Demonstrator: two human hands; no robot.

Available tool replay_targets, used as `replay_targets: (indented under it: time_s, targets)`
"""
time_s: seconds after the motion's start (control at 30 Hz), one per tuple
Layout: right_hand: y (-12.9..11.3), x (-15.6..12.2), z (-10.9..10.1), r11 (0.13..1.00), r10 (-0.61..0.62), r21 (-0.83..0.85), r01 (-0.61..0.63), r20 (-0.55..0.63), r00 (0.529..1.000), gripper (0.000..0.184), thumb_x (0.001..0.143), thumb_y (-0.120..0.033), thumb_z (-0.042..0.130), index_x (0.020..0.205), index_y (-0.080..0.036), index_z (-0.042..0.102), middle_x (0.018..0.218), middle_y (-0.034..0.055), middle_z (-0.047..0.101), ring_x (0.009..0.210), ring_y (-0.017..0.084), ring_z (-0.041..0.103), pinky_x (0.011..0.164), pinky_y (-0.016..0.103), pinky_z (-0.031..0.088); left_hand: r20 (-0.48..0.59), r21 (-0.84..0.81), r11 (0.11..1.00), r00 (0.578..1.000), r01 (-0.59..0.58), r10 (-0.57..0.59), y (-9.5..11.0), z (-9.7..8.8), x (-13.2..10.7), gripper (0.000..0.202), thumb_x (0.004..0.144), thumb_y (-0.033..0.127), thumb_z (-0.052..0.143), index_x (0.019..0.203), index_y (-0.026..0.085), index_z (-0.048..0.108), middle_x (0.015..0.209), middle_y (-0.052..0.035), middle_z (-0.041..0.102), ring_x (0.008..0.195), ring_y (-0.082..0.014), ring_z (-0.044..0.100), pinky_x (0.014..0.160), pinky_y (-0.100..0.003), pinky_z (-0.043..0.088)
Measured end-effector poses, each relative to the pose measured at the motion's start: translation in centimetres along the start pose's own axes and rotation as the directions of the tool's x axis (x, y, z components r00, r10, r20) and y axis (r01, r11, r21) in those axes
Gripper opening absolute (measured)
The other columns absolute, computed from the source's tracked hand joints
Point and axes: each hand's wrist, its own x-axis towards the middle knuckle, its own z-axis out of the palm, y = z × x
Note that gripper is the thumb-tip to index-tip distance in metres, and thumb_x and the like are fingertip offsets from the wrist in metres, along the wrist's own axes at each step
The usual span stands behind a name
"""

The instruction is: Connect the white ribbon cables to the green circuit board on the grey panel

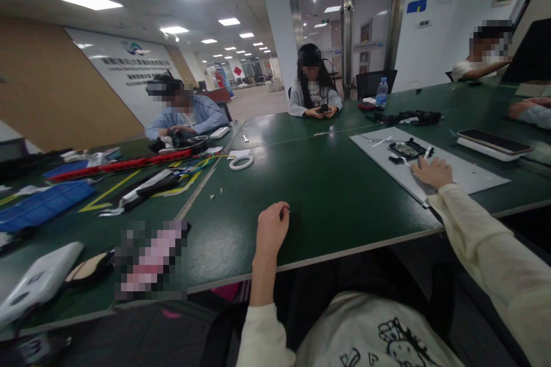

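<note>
My left hand [271, 229] rests on the green table [327, 195] near its front edge, fingers curled into a loose fist pinching something too small to make out. My right hand [434, 172] lies on a grey mat [473, 175] to the right, fingers bent down against it, just in front of a small black device [407, 149] and a white tool [428, 152]. Whether the right hand holds anything is hidden under the fingers.
A roll of white tape [241, 162] lies mid-table. Red and blue parts and cables [116, 167] clutter the left table. A phone on a white box [491, 143] sits far right. A water bottle [381, 93] stands at the back. Several seated people work around the tables.
</note>
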Motion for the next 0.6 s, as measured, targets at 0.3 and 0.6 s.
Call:
replay_targets:
  time_s: [0.3,0.6]
  targets:
    - [-0.1,-0.3,-0.1,1.0,-0.002,-0.019,0.001,-0.044,0.999,0.073,0.089,-0.059,0.035,0.14,-0.006,0.044,0.134,0.0308,0.045,0.122,0.046,0.042,0.095,0.06,0.033,0.001,-0.01,0.999,0.999,-0.04,0.04,0.3,0.0,0.0,0.022,0.089,0.018,0.043,0.093,0.02,0.065,0.091,-0.0034,0.069,0.087,-0.0172,0.065,0.088,-0.032,0.049]
    - [-1.0,-0.4,-1.8,0.993,-0.113,-0.015,0.114,0.057,0.992,0.055,0.092,-0.047,0.033,0.123,-0.009,0.058,0.138,0.0225,0.048,0.124,0.037,0.045,0.098,0.054,0.038,0.006,-0.007,0.999,0.999,-0.051,0.051,0.2,0.1,0.0,0.023,0.089,0.018,0.042,0.093,0.02,0.065,0.094,-0.0034,0.069,0.089,-0.0176,0.065,0.089,-0.033,0.049]
